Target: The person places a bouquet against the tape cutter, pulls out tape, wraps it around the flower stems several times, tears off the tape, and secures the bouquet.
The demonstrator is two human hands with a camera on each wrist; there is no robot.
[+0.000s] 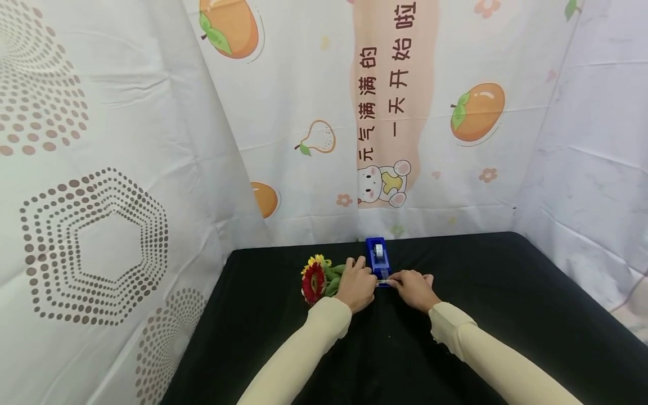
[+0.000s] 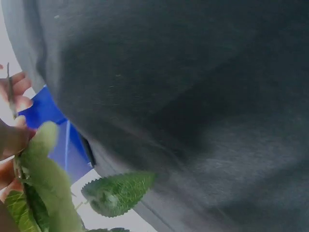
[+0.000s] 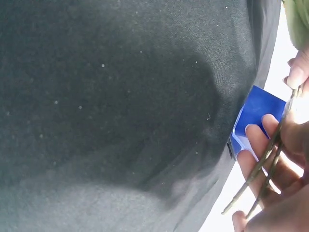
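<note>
My left hand (image 1: 356, 286) holds a small bunch of flowers by its stems, with a red bloom (image 1: 314, 283) and a yellow bloom (image 1: 318, 260) pointing left. Green leaves (image 2: 120, 193) spread beside that hand in the left wrist view. Thin stems (image 3: 251, 182) run across my right hand (image 1: 416, 289), pinched under its thumb; a shiny clear bit, perhaps tape, shows on them near the thumb. Just beyond the hands stands a blue tape dispenser (image 1: 378, 256) with a roll in it. Both hands meet at its near end.
A black cloth (image 1: 253, 337) covers the table, lightly creased. White printed curtains (image 1: 304, 185) hang behind and on both sides. The table's far edge lies close behind the dispenser.
</note>
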